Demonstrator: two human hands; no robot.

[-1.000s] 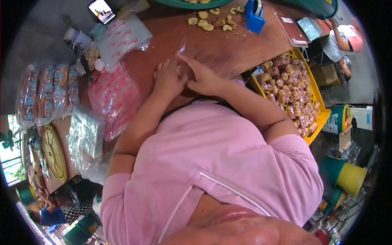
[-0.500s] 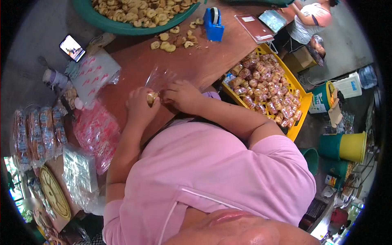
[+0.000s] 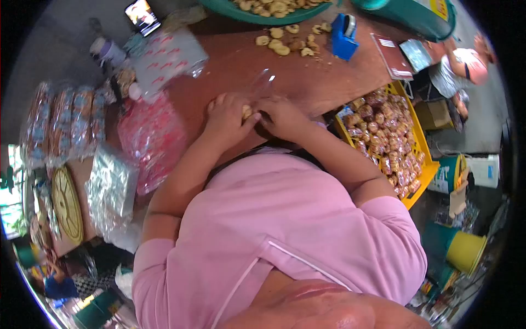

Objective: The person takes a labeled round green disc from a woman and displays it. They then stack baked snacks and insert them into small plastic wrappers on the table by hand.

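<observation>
My left hand (image 3: 229,119) is closed around a few small, pale brown cookies (image 3: 247,113), just above the near edge of the brown table (image 3: 230,60). Close beside it, my right hand (image 3: 282,116) has its fingers bent and pressed together at a clear plastic wrapper (image 3: 262,82). The wrapper stands up shiny and thin beyond both hands. How far it covers the cookies is hard to make out. Loose cookies (image 3: 280,48) lie on the table farther ahead, near a blue tape dispenser (image 3: 344,37).
A green basin (image 3: 263,20) of cookies stands at the back. On the right is a yellow crate (image 3: 419,164) full of wrapped packs. Printed plastic sheets (image 3: 167,60), a pink plastic bag (image 3: 150,137) and bagged goods (image 3: 66,123) lie left. Another person (image 3: 463,68) is at far right.
The view has swung, so the table and its things sit farther right. Both hands stay close together, cookies still in the left; the right fingers are now nearer to them.
</observation>
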